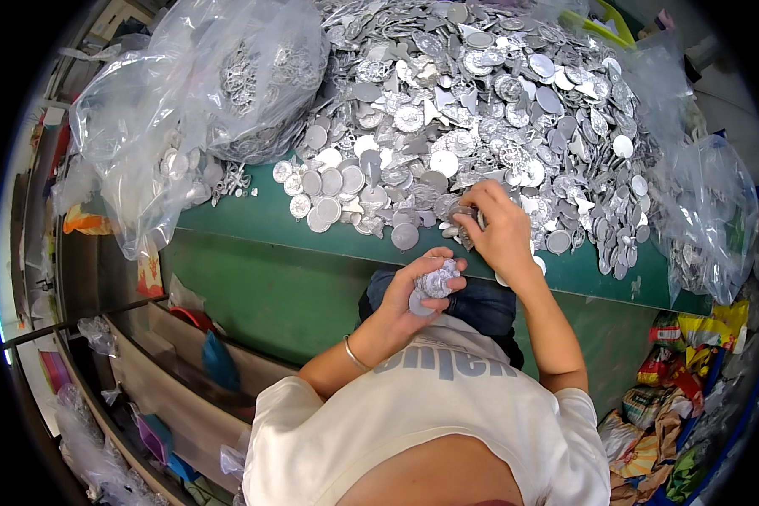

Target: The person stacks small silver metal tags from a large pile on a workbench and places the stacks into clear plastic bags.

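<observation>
A large heap of silver-coloured metal medallions and cut-out shapes (481, 101) covers most of the green table (329, 242). My left hand (394, 297), held just off the table's near edge, is closed around several medallions (435, 282), with one flat grey disc showing below them. At the near edge of the heap, the thumb and fingers of my right hand (501, 229) pinch a dull grey medallion (461, 212). Part of that piece is hidden by the fingers. Several round discs (332, 181) lie flat to the left of the heap.
A clear plastic bag (261, 93) of metal pieces stands at the far left, with another clear bag (707, 215) at the right end. Beige drawers or bins (173, 371) sit low on the left. Colourful packages (662, 396) are piled low on the right.
</observation>
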A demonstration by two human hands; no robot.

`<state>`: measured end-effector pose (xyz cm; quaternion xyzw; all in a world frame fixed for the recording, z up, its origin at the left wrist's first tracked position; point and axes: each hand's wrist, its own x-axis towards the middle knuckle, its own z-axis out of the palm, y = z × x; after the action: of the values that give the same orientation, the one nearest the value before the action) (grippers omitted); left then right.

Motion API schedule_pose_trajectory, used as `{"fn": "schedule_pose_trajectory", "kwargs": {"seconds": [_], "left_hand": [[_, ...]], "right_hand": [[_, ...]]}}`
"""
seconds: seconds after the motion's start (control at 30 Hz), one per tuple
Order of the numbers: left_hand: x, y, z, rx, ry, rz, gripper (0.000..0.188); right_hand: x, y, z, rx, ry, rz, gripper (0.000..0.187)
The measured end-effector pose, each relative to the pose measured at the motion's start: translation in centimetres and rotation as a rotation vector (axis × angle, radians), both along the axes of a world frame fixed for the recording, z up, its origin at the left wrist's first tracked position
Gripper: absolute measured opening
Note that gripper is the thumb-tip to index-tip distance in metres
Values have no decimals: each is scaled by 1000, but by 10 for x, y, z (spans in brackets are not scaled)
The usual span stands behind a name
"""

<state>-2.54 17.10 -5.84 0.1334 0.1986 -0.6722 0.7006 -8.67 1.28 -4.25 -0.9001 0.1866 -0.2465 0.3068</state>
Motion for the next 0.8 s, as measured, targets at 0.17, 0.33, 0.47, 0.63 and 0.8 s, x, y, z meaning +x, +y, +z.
{"fn": "schedule_pose_trajectory", "kwargs": {"seconds": [0.17, 0.33, 0.47, 0.63, 0.8], "left_hand": [[3, -3, -4, -54, 69, 25, 18], [2, -7, 0, 7, 29, 47, 18], [2, -7, -4, -3, 23, 38, 18], [3, -9, -3, -32, 14, 38, 18], [3, -11, -4, -42, 22, 57, 19]], "right_hand": [[-12, -17, -6, 438, -116, -90, 18], [-20, -21, 4, 326, -260, -228, 14], [-27, -22, 6, 1142, -419, -57, 7], [-29, -9, 4, 363, -380, 87, 13], [-29, 5, 5, 249, -392, 95, 12]]}}
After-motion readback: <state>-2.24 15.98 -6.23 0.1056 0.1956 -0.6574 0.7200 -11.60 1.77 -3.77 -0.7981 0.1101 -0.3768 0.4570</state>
